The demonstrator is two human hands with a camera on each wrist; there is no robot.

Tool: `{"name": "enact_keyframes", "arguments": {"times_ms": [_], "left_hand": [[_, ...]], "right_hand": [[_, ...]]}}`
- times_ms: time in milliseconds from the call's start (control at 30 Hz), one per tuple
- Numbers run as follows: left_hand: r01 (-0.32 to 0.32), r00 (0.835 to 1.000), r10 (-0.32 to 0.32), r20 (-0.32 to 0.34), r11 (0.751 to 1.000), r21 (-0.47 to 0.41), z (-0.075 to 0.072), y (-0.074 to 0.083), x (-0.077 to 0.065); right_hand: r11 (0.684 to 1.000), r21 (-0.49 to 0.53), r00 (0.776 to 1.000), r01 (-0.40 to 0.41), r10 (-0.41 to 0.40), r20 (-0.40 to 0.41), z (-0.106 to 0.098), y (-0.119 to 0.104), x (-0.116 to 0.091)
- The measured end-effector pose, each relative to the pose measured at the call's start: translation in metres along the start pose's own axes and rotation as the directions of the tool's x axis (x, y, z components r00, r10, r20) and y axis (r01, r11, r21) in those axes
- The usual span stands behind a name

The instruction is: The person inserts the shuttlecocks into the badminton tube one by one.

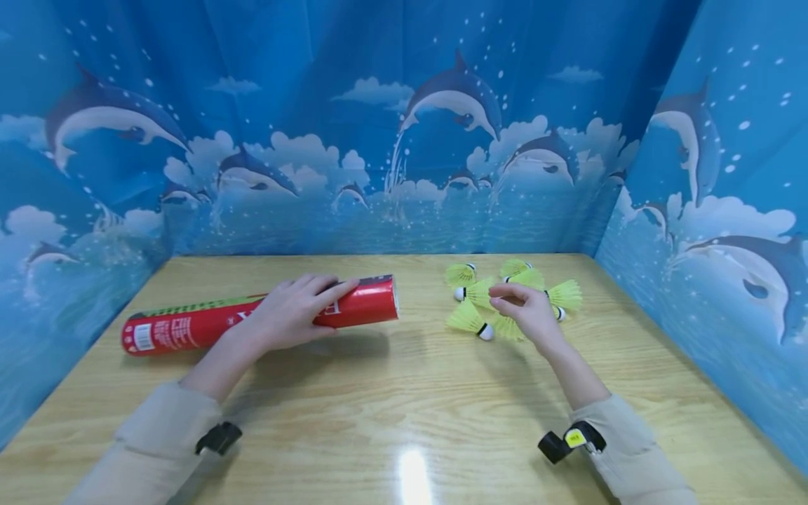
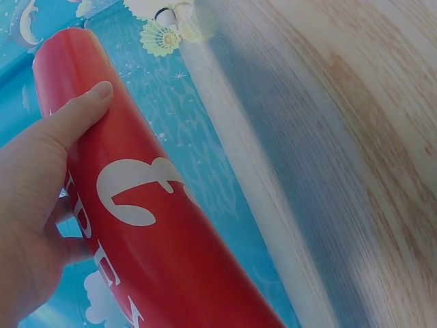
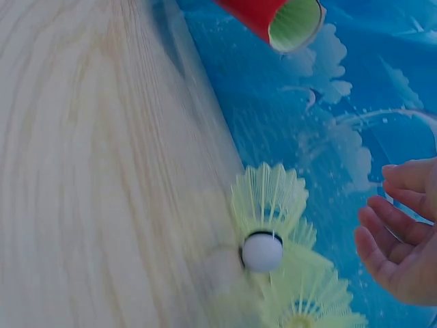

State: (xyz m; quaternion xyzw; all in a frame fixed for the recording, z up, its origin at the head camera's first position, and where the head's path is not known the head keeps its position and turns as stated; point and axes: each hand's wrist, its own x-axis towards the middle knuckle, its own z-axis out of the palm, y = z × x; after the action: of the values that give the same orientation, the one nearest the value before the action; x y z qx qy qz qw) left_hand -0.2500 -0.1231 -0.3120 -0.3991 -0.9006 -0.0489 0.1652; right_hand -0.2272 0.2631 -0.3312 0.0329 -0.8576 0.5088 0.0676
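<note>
My left hand [image 1: 290, 315] grips a red shuttlecock tube [image 1: 362, 303] near its right end, with the thumb [image 2: 92, 102] along its near side. The tube lies sideways, that end raised off the table. In the right wrist view, the tube's mouth [image 3: 297, 26] is uncovered and yellow-green shows inside. My right hand [image 1: 530, 312] hovers over a group of yellow shuttlecocks [image 1: 468, 319] with white heads. Its fingers [image 3: 382, 246] are loosely bent and nothing is between them. Part of the group is hidden behind this hand.
The light wooden table [image 1: 379, 407] reaches back to a blue curtain [image 1: 353, 175] printed with dolphins, which also hangs along the left and right sides. Small black cameras are strapped to both wrists.
</note>
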Motion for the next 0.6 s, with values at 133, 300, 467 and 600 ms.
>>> {"name": "enact_keyframes", "arguments": {"times_ms": [133, 300, 467, 600], "left_hand": [[-0.003, 1.0, 0.003, -0.002, 1.0, -0.003, 0.0, 0.0, 0.0], [0.0, 1.0, 0.0, -0.001, 1.0, -0.004, 0.0, 0.0, 0.0], [-0.007, 1.0, 0.007, -0.005, 1.0, -0.005, 0.002, 0.0, 0.0], [-0.011, 1.0, 0.011, -0.004, 1.0, -0.006, 0.002, 0.0, 0.0]], "right_hand": [[0.999, -0.034, 0.999, -0.013, 0.012, -0.042, -0.015, 0.012, -0.004], [0.999, -0.052, 0.996, -0.015, 0.011, -0.084, -0.03, 0.027, -0.005], [0.991, -0.134, 0.995, -0.03, 0.017, -0.096, -0.038, 0.035, -0.007], [0.979, -0.2, 0.995, -0.037, 0.017, -0.099, -0.04, 0.041, -0.006]]}}
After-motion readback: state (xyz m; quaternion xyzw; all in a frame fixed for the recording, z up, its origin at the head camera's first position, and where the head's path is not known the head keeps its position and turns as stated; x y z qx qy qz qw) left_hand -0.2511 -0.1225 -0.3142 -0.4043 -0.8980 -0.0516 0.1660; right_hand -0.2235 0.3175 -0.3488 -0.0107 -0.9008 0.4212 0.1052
